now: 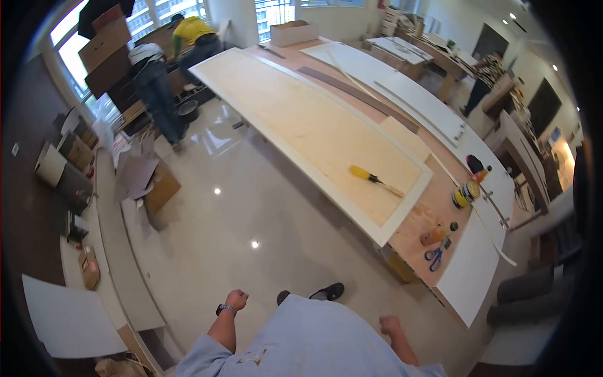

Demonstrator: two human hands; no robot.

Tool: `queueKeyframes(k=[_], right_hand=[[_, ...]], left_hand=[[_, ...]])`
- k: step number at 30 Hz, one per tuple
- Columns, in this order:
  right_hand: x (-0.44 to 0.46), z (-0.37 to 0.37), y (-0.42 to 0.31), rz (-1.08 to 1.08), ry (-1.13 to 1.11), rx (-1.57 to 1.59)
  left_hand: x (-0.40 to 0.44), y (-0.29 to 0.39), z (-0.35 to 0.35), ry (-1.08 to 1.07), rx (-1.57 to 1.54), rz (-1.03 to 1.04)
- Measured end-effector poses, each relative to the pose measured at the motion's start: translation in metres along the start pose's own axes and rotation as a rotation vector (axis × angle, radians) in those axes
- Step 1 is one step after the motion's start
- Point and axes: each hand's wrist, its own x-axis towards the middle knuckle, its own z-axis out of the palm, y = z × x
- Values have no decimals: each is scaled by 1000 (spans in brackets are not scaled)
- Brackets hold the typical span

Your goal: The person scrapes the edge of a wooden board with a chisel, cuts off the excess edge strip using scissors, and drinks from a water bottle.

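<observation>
My left hand (237, 300) hangs low over the tiled floor, fingers curled in, with a dark watch on its wrist; nothing shows in it. On the other side of my body, my right hand (390, 325) is also low, small and slightly blurred, its fingers hard to make out. Neither touches the workbench. Ahead lies a long cream panel with a white border (295, 135). A yellow-handled tool (361, 173) rests on it. Beyond its near corner are blue-handled scissors (433, 256), an orange bottle (432, 235) and a yellow tin (465, 193).
Two people (154, 81) bend near the window at upper left; another person (487, 74) stands at upper right. Cardboard (164, 191) lies on the floor at left. White boards (471, 276) lie along the bench's right side. Grey rolls (524, 295) are at right.
</observation>
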Motion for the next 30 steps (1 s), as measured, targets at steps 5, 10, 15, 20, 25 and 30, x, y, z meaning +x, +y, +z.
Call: queueKeyframes(k=[5, 10, 15, 20, 25, 30], right_hand=[[-111, 40, -22, 217, -415, -96], [-143, 1, -46, 434, -245, 457], [-98, -63, -71, 381, 32, 728], [8, -87, -32, 298, 226, 891], [29, -91, -67, -4, 325, 967], [27, 6, -64, 35, -196, 578]], left_hand=[[-36, -118, 14, -30, 114, -181], [-82, -136, 8, -84, -281, -455], [-79, -154, 44, -29, -96, -90], [-164, -131, 97, 186, -347, -108], [-279, -179, 190, 117, -169, -162], [-435, -224, 253, 146, -435, -619]])
